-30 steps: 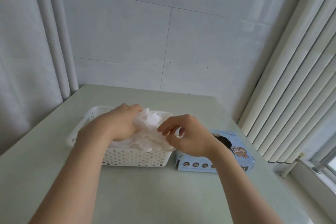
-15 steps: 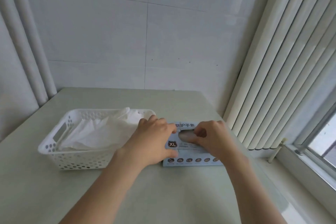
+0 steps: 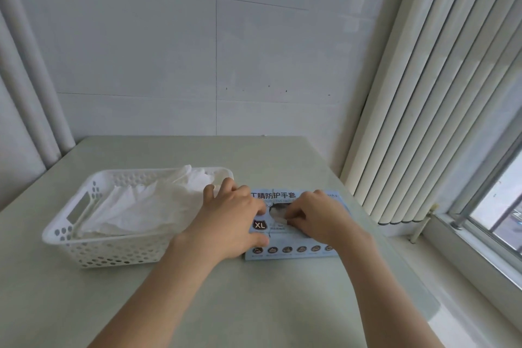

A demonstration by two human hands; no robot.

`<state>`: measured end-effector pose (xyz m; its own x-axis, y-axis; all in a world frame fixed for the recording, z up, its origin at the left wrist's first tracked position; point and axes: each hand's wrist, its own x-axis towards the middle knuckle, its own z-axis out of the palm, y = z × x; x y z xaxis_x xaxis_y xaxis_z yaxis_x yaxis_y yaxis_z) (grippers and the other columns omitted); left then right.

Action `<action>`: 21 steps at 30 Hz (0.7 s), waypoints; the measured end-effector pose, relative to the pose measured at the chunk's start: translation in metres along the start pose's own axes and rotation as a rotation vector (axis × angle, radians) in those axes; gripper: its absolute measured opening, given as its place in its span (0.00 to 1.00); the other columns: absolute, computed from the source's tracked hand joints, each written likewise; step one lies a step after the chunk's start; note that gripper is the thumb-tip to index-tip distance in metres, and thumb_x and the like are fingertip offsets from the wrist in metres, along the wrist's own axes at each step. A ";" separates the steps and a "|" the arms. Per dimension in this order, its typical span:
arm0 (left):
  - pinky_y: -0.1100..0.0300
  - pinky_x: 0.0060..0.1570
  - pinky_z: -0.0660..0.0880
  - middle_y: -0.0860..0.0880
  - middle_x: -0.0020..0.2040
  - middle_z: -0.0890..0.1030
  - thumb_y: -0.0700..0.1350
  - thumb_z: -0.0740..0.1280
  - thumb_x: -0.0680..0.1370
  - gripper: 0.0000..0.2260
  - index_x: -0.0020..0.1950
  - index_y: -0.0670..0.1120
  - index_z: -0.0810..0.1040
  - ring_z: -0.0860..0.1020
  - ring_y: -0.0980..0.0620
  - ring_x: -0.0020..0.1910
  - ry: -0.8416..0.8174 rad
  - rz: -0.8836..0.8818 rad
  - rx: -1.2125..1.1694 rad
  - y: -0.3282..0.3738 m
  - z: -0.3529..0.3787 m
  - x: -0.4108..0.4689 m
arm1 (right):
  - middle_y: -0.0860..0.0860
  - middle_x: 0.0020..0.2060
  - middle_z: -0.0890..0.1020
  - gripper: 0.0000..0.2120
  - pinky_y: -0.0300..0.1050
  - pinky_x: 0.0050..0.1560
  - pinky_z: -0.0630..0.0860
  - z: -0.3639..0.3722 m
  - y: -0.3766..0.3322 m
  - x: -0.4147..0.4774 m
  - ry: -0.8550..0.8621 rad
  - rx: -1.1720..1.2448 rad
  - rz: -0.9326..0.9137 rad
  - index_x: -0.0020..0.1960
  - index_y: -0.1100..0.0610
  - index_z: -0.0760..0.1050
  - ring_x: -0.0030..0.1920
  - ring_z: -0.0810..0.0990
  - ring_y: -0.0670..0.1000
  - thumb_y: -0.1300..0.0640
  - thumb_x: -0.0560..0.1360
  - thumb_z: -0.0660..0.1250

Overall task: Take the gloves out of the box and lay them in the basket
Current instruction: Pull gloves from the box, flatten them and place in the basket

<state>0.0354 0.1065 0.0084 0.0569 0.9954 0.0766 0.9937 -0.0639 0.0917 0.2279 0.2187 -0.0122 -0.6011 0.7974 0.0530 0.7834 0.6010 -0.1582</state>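
Observation:
A light blue glove box (image 3: 285, 251) marked XL lies flat on the table, right of a white perforated basket (image 3: 93, 251). Several thin white gloves (image 3: 147, 203) are piled in the basket. My left hand (image 3: 231, 220) presses down on the box's left part, fingers spread, thumb along the front. My right hand (image 3: 319, 217) is at the oval opening in the box top, its fingertips pinching a pale glove (image 3: 278, 216) that shows in the hole. The inside of the box is hidden.
The pale green table (image 3: 226, 305) ends at a tiled wall behind. Vertical blinds (image 3: 423, 121) hang close on the right, with a window sill and frame (image 3: 480, 248) beyond the table's right edge.
Both hands left the basket and came to the box. My left hand now presses on the box and my right hand's fingers have gone into the opening. The view swung right.

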 end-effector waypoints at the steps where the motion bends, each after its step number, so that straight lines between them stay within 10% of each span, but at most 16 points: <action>1: 0.43 0.69 0.60 0.56 0.60 0.72 0.68 0.68 0.75 0.25 0.70 0.60 0.75 0.62 0.48 0.69 0.002 -0.002 -0.003 0.000 0.000 0.000 | 0.42 0.37 0.83 0.09 0.44 0.35 0.77 0.002 0.002 -0.001 0.034 0.009 -0.011 0.51 0.46 0.87 0.39 0.81 0.48 0.53 0.82 0.67; 7: 0.42 0.69 0.60 0.55 0.60 0.73 0.67 0.67 0.77 0.23 0.69 0.60 0.76 0.62 0.48 0.69 0.000 -0.009 -0.006 0.000 0.002 0.000 | 0.46 0.26 0.72 0.17 0.49 0.30 0.74 0.010 0.007 -0.007 0.421 0.037 -0.107 0.34 0.48 0.73 0.28 0.71 0.49 0.50 0.81 0.64; 12: 0.41 0.70 0.60 0.54 0.58 0.73 0.65 0.65 0.77 0.22 0.69 0.60 0.75 0.62 0.47 0.68 0.007 -0.005 0.019 0.002 0.002 -0.002 | 0.45 0.38 0.77 0.12 0.46 0.32 0.74 0.013 0.000 -0.005 0.736 0.153 -0.165 0.46 0.50 0.88 0.39 0.76 0.47 0.50 0.81 0.67; 21: 0.40 0.70 0.57 0.54 0.59 0.71 0.65 0.63 0.78 0.24 0.73 0.64 0.69 0.61 0.46 0.68 0.013 0.001 0.026 0.004 0.006 -0.003 | 0.49 0.42 0.79 0.09 0.32 0.43 0.70 0.006 -0.018 -0.008 1.099 0.569 0.028 0.47 0.60 0.83 0.41 0.76 0.42 0.62 0.85 0.66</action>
<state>0.0394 0.1040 0.0029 0.0567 0.9944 0.0897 0.9958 -0.0628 0.0662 0.2183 0.2011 -0.0158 0.0809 0.5966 0.7984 0.4485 0.6936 -0.5637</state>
